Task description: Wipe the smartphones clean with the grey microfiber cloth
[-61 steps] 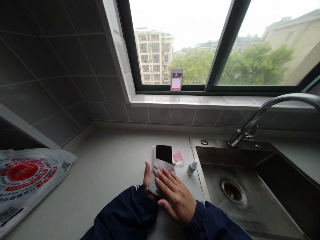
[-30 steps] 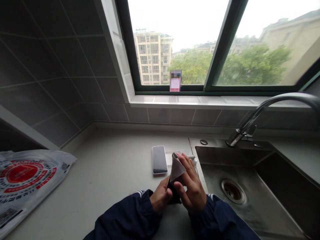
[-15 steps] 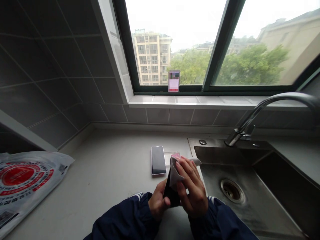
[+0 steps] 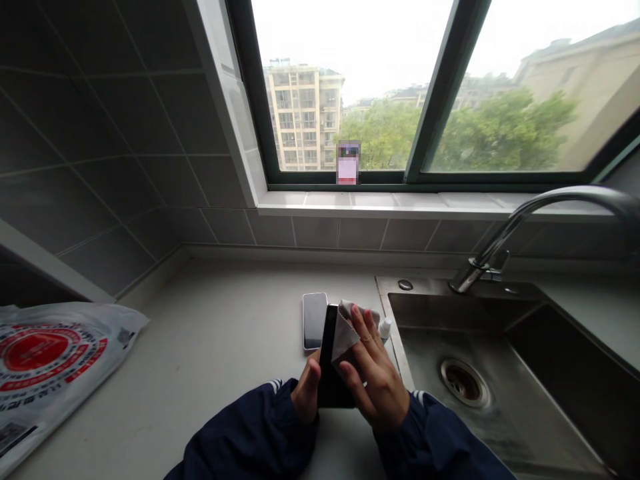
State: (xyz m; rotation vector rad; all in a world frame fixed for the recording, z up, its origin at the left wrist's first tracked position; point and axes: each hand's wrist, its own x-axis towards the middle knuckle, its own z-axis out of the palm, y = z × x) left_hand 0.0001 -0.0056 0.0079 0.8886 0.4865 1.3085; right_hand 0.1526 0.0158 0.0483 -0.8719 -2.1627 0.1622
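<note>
My left hand (image 4: pixel 306 392) is closed on the lower left edge of a dark, flat, phone-like device (image 4: pixel 327 387), which is tilted up over the counter. My right hand (image 4: pixel 377 377) presses a light grey cloth (image 4: pixel 344 339) against the face of the device, its fingers over the cloth. Behind the device, a phone (image 4: pixel 314 320) with a pale rim lies on the counter, partly covered by the device. A small white cap (image 4: pixel 385 328) shows just right of my right fingers; what it belongs to is mostly hidden.
A steel sink (image 4: pixel 425 347) with a drain fills the right side, under a curved chrome faucet (image 4: pixel 473 272). On the far left of the white counter (image 4: pixel 225 333) lies a white plastic bag (image 4: pixel 65 360) with red print. A window is behind.
The device has turned more upright and risen towards the phone. My right hand and the cloth have shifted slightly left on it, and the white cap has come into sight.
</note>
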